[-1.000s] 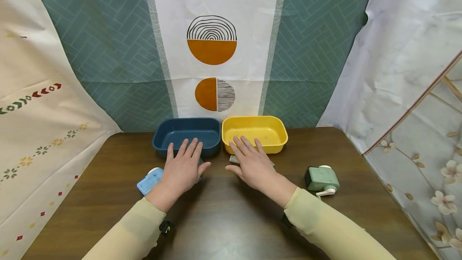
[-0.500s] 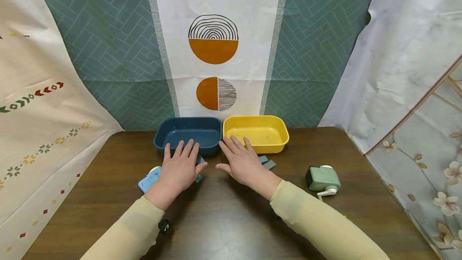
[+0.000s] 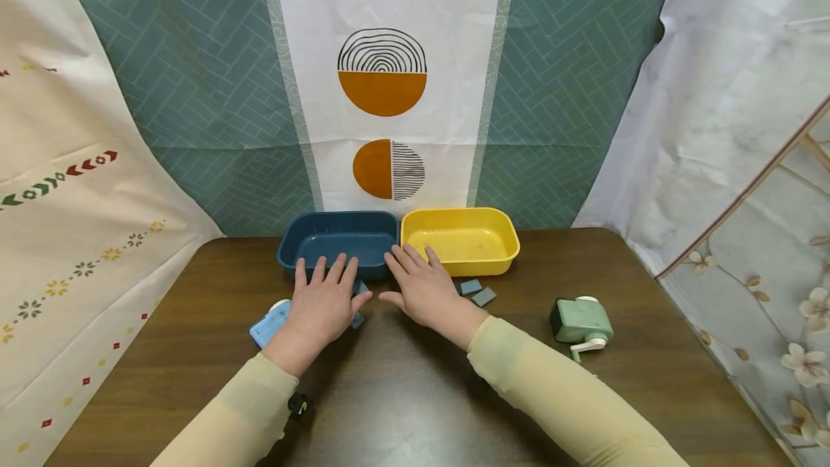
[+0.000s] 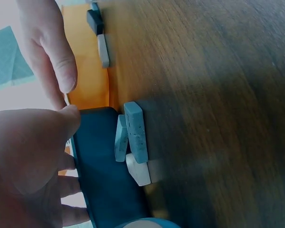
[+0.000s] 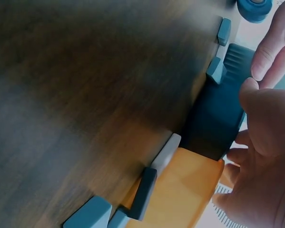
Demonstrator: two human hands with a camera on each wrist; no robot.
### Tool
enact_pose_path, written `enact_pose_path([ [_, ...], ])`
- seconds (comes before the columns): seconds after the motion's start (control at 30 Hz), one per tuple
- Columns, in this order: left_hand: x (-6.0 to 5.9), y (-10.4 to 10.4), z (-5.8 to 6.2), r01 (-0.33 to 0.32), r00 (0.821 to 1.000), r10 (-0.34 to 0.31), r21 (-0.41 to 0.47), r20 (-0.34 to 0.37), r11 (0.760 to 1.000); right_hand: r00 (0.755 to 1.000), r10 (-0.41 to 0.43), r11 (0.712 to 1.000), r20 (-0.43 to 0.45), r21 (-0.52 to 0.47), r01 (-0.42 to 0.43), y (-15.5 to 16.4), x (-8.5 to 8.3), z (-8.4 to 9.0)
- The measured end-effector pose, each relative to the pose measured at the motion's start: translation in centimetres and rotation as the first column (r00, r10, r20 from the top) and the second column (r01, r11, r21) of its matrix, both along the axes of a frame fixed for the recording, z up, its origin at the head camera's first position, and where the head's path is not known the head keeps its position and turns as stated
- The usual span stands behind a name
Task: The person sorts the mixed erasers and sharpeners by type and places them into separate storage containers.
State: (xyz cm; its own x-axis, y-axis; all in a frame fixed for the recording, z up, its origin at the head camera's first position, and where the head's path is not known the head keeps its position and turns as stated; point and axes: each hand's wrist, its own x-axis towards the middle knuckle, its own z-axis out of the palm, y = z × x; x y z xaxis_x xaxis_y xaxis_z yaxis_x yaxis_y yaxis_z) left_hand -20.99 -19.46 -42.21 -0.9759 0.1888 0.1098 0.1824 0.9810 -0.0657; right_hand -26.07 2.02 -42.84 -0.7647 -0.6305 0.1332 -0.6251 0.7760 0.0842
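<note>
My left hand [image 3: 323, 305] is held palm down with its fingers spread, over the table just in front of the dark blue bin [image 3: 344, 242]. Beside it, my right hand [image 3: 424, 292] hovers palm down, its fingertips overlapping the near edge between the blue bin and the yellow bin [image 3: 480, 240]. Neither hand holds anything. Small bluish blocks [image 4: 136, 133] and a whitish block [image 4: 138, 170] lie along the blue bin's front. In front of the yellow bin are a pale grey block [image 5: 166, 154], a dark block [image 5: 144, 192] and a blue-grey block [image 5: 90, 213].
A green sharpener-like device [image 3: 583, 319] with a white crank stands on the right of the wooden table [image 3: 402, 409]. Partly behind my left hand is a light blue device [image 3: 269, 323] with a white knob. A patterned cloth [image 3: 382, 171] hangs behind the bins.
My right hand has moved left, closer to my left hand, uncovering the small blocks before the yellow bin. The left hand has barely moved.
</note>
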Motion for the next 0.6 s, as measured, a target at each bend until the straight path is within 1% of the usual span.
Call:
enact_pose_path([
  [0.1, 0.05, 0.02, 0.02, 0.000, 1.000, 0.000, -0.001, -0.003, 1.000, 1.000, -0.006, 1.000, 0.005, 0.006, 0.006, -0.04, -0.02, 0.02],
  [0.3, 0.15, 0.24, -0.01, 0.020, 1.000, -0.020, 0.005, -0.022, 1.000, 0.999, -0.020, 1.000, 0.027, 0.003, 0.020, 0.04, -0.19, -0.06],
  [0.6, 0.08, 0.87, -0.27, 0.040, 0.998, -0.040, 0.009, -0.041, 0.999, 0.998, -0.020, 0.999, 0.052, -0.039, 0.022, 0.78, -0.22, -0.14],
])
